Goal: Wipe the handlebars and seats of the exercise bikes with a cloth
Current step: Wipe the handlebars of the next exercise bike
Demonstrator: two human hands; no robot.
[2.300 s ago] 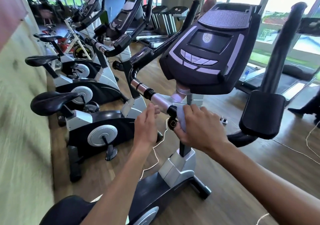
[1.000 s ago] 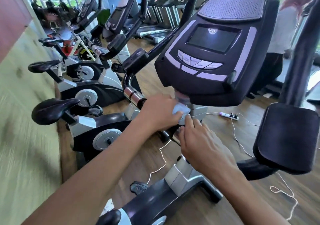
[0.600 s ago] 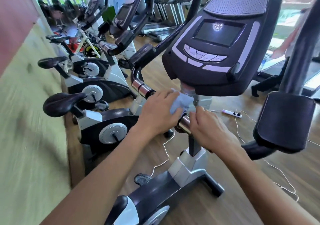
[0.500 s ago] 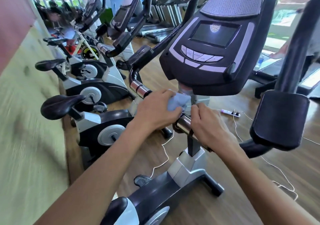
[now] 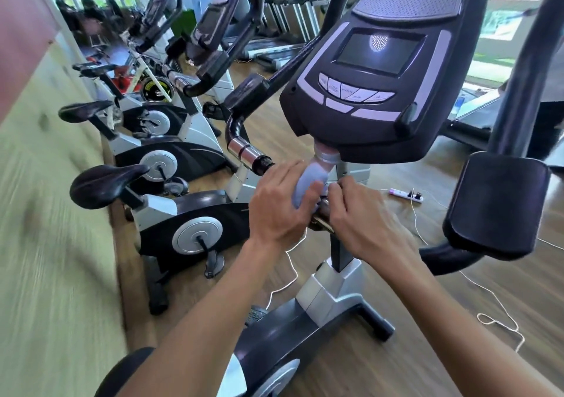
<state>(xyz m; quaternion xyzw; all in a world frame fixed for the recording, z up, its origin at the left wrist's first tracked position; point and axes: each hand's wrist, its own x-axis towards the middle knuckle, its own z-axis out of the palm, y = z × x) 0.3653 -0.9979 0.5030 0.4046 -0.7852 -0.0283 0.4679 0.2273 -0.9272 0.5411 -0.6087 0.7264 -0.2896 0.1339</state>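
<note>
Gripping the pale blue cloth (image 5: 308, 183) against the handlebar (image 5: 248, 155) under the console (image 5: 378, 70), the left hand (image 5: 279, 210) curls; the right hand (image 5: 363, 225) pinches the bar's centre beside it.

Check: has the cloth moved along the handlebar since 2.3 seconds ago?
Yes. The cloth, then in the right hand on the bar, is now gripped by the left hand, higher, just under the console.

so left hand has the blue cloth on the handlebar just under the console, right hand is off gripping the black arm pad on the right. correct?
Not quite. The right hand is not on the black arm pad; it sits at the handlebar centre, right beside the left hand, fingers curled on the bar. The rest holds: the left hand has the blue cloth under the console. Head view shows it.
</note>
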